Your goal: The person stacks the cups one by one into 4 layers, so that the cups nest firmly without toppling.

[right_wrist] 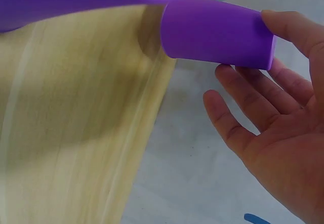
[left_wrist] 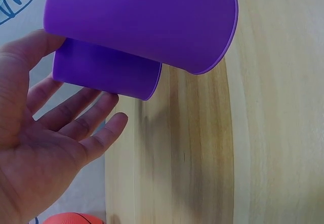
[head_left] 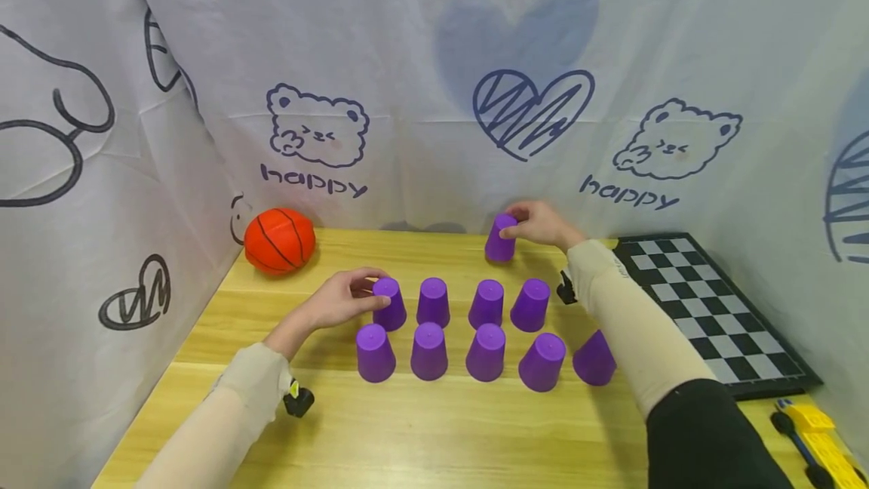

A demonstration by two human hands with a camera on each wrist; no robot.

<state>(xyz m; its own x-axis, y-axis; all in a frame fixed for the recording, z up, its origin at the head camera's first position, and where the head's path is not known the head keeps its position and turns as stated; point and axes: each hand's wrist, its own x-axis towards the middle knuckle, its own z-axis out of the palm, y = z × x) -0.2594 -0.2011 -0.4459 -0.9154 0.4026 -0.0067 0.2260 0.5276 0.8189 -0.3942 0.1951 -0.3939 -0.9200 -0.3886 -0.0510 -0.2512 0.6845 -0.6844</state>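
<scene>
Purple cups stand mouth-down in two rows on the table. My left hand [head_left: 336,299] pinches the leftmost cup of the back row [head_left: 390,306] between thumb and fingers. In the left wrist view that cup [left_wrist: 106,71] is partly hidden by a nearer cup [left_wrist: 142,21]. Behind the rows, my right hand [head_left: 543,225] holds another upside-down cup [head_left: 500,240] near its base. The right wrist view shows the thumb and fingers about this cup [right_wrist: 215,32]. Whether it touches the table cannot be told. My right sleeve partly covers the front row's rightmost cup [head_left: 594,361].
A red toy basketball [head_left: 280,241] sits at the table's back left corner. On the right lies a black-and-white checkered board [head_left: 706,308], with yellow toy pieces [head_left: 821,444] in front of it. A printed cloth [head_left: 407,134] hangs behind the table [head_left: 421,436].
</scene>
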